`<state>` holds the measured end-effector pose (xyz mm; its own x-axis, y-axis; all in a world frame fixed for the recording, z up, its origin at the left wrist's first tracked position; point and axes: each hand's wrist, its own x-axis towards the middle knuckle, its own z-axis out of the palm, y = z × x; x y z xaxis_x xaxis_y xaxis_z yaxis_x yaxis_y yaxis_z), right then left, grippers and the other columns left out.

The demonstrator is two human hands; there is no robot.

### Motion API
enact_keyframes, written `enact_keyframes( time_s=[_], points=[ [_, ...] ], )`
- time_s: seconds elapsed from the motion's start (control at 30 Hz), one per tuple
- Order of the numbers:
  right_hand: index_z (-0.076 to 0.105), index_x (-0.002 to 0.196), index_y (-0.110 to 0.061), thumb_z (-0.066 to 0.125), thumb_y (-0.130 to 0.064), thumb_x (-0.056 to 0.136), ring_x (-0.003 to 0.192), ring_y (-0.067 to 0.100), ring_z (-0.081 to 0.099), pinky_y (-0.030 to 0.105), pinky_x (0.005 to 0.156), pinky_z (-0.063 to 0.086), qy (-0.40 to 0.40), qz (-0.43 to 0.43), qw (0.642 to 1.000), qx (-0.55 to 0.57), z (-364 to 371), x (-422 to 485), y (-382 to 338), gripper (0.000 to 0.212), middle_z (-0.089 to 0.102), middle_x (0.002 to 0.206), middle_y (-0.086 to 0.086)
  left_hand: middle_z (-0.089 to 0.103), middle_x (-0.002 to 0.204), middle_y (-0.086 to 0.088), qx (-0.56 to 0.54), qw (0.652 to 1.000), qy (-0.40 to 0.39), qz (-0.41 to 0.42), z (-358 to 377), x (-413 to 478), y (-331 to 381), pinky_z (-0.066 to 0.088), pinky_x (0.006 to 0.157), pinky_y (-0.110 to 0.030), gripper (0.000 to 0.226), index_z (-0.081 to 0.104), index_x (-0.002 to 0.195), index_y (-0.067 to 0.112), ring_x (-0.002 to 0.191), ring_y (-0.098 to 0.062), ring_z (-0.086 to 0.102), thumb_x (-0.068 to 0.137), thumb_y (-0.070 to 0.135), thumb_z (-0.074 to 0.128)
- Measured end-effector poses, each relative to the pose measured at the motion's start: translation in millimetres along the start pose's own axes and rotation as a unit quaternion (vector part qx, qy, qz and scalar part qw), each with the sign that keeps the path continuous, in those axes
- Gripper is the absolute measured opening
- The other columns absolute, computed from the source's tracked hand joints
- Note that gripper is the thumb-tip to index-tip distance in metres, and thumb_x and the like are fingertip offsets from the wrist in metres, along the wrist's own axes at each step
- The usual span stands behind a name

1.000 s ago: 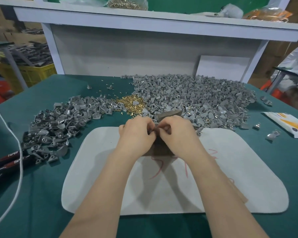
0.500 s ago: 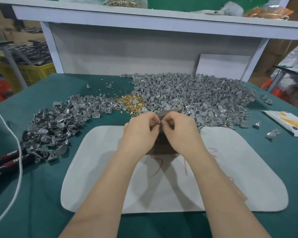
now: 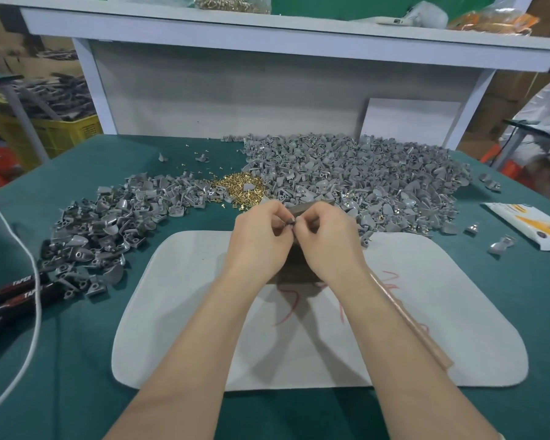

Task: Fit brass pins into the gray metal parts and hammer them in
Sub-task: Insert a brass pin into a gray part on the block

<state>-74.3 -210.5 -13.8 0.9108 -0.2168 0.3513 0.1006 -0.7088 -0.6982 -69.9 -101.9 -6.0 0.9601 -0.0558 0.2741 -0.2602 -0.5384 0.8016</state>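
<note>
The left hand and right hand meet fingertip to fingertip, both curled, pinching one small gray part between them; whether a pin sits in it cannot be told; the part is held just above a dark block at the far edge of the white mat; a wooden handle lies on the mat beside the right forearm; the pins lie heaped just beyond the hands, between a large pile of gray parts at right and a small pile at left; pliers lie far left.
</note>
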Motion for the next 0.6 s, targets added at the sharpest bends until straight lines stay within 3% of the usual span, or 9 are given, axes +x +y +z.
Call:
enact_keyframes(
  time_s=[0.27,0.6],
  points=[
    [0.062,0.082,-0.012,0.054,-0.019,0.086,0.075,0.021,0.053,0.025,0.058,0.026,0.02,0.013,1.0,0.011,5.2,-0.4,0.2,0.012,0.062,0.079,0.003,0.06,0.075,0.008,0.018,1.0,0.024,0.003,2.7,-0.3,1.7,0.05,0.078,-0.025,0.014,0.059,0.081,0.022,0.085,-0.016,0.063,0.086,0.008,0.059],
    [0.059,0.077,-0.012,0.054,-0.015,0.086,0.069,0.017,0.049,0.023,0.058,0.024,0.043,0.003,0.998,0.044,7.2,-1.5,-0.5,0.011,0.054,0.067,-0.005,0.066,0.083,0.001,0.005,0.999,0.036,0.003,4.8,-1.0,2.1,0.052,0.08,-0.031,0.015,0.059,0.08,0.021,0.084,-0.017,0.063,0.085,0.006,0.058]
  ],
)
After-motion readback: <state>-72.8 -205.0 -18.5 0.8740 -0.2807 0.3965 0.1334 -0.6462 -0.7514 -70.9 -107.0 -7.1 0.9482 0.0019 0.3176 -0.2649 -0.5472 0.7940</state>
